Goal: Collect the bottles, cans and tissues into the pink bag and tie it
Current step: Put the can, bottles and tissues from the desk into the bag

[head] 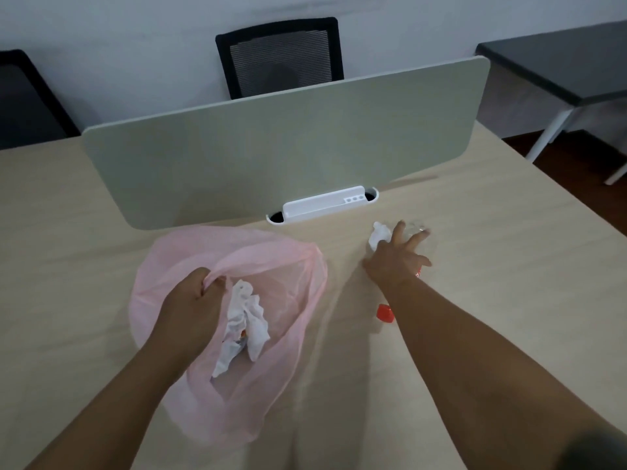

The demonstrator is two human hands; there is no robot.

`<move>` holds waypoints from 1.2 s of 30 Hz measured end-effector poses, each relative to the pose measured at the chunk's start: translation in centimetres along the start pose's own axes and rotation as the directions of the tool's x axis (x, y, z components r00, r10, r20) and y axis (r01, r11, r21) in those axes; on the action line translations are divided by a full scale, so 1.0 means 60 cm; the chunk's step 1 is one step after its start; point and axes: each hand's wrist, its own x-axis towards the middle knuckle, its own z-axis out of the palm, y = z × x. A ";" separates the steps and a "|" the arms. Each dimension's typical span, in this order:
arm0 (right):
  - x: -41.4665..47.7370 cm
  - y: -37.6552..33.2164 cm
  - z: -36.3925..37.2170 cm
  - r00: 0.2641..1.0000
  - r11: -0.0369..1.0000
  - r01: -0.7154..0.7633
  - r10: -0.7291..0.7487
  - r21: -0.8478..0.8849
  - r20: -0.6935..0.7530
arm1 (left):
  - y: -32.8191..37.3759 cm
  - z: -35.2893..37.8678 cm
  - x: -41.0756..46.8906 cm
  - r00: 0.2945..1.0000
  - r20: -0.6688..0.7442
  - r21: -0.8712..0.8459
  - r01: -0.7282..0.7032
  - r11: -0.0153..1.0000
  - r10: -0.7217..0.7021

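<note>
Head view, the only one we have. The left hand [195, 301] grips the near-left rim of the pink bag [234, 262], fingers curled round the film, propping the mouth open. The bag lies on the table [492, 283], left of centre, w/ crumpled tissues [246, 322] already inside. The right hand [397, 261] is spread wide over a clear bottle [416, 229] at centre-right, fingers on it but not closed round it. A loose tissue [378, 235] sits just left of those fingers. A red cap [385, 313] shows nearer, by the right forearm; we can't tell if it's still on a bottle.

Risks, as we judge them:
- The bottle is round and light, so w/ fingers this open a push could roll it to the far right instead of catching it.
- The bag is thin and held at one spot only, so the mouth may sag shut before anything arrives, or the tissues may slide out.
- The forearm passes close to the red cap and a sweep back could knock it away.
- The loose tissue is easy to miss or brush off while we go for the bottle.

The table is pale wood-look laminate. A grey-green divider panel [288, 137] stands at the far side w/ a white cable box [325, 203] at its foot. Behind it are a black mesh chair [281, 59], a pale wall [135, 45] and, far right, a dark-topped desk [559, 62].
</note>
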 end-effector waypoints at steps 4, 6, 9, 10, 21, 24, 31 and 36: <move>-0.001 0.032 0.022 0.985 0.984 0.089 -0.110 -0.157 -0.132 | -0.008 0.005 -0.005 1.000 0.023 -0.023 0.008 1.000 -0.007; -0.009 0.045 0.029 0.965 0.969 0.159 -0.193 -0.191 -0.176 | -0.010 0.004 -0.008 1.000 0.024 -0.037 0.011 0.999 -0.011; -0.032 0.062 0.038 0.951 0.976 0.219 -0.211 0.012 -0.226 | -0.014 -0.003 -0.017 1.000 0.031 -0.061 0.006 0.998 -0.004; -0.043 0.069 0.039 0.950 0.968 0.223 -0.191 0.111 -0.245 | -0.016 -0.006 -0.019 1.000 0.025 -0.066 0.006 0.998 -0.005; -0.235 0.009 0.012 0.788 0.657 0.610 -0.563 0.443 -0.249 | -0.031 -0.074 -0.043 0.999 -0.026 -0.125 0.043 0.991 -0.046; -0.304 -0.072 -0.033 0.673 0.455 0.646 -0.718 0.612 -0.177 | -0.030 -0.108 -0.048 0.993 -0.079 -0.170 0.068 0.983 -0.082; -0.391 -0.286 -0.109 0.692 0.327 0.419 -0.719 0.847 -0.064 | -0.049 -0.168 -0.062 0.993 -0.112 -0.231 0.003 0.973 -0.030; -0.403 -0.299 -0.091 0.861 0.322 0.366 -0.472 0.873 -0.187 | -0.083 -0.218 -0.057 0.985 -0.156 -0.314 0.026 0.949 -0.079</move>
